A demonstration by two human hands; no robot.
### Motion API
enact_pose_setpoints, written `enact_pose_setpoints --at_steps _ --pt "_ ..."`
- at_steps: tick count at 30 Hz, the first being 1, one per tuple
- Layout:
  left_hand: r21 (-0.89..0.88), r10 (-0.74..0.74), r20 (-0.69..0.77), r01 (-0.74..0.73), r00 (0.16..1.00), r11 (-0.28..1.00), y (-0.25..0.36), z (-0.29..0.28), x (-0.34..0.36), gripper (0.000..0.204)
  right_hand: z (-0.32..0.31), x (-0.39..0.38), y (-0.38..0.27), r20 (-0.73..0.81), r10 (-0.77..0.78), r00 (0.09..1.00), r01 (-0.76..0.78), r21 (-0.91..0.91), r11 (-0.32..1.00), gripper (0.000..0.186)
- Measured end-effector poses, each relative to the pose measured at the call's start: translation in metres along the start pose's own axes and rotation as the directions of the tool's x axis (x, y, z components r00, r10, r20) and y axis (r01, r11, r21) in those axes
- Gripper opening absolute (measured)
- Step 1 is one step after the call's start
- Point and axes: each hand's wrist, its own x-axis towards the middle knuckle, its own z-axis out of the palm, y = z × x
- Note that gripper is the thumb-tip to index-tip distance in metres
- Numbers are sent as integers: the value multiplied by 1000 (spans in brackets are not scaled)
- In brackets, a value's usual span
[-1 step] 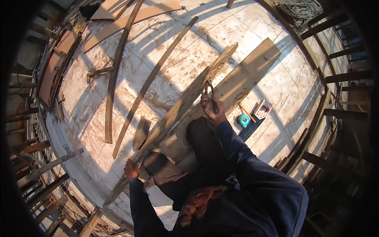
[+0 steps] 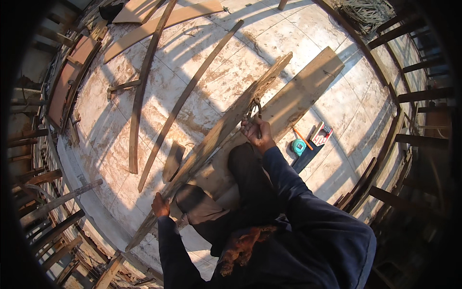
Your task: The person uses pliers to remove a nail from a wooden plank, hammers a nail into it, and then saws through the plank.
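Observation:
A long weathered wooden plank (image 2: 211, 137) stands on its narrow edge, slanting from the lower left to the upper right in front of me. My left hand (image 2: 160, 205) is closed on its near end. In my right hand (image 2: 258, 131) are metal pincers (image 2: 255, 105), the fingers wrapped round both handles. Their jaws meet the plank's rough, splintered upper part; whether a nail sits between them is too small to tell. Underneath and to the right lies a wider flat board (image 2: 310, 84). A short wooden offcut (image 2: 173, 161) rests left of the plank.
Right of me lie a teal tape measure (image 2: 298, 147), an orange pencil (image 2: 302, 137), a red-and-white container (image 2: 321, 134) and a dark flat piece (image 2: 308, 158). Leftward are two long wooden strips (image 2: 187, 96) and a hammer (image 2: 124, 85). Coiled cord (image 2: 366, 14) sits far right.
The pincers' handles have come together, with my right fingers now closed round both. My left hand and the plank stay in place.

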Motion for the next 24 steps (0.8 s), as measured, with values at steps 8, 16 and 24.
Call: enact_pose_setpoints --at_steps 8,16,24 --pt "-18 -51 108 54 993 998 9 -16 1 50 -13 -16 -57 -58 -572 818 -429 -723 -541 31" --pt "3 -229 74 230 970 973 17 11 -19 46 0 -66 81 89 341 936 -286 -372 883 38" --pt "-27 -287 -78 286 955 958 40 17 -5 53 4 -54 10 -201 52 978 -200 -850 488 31"
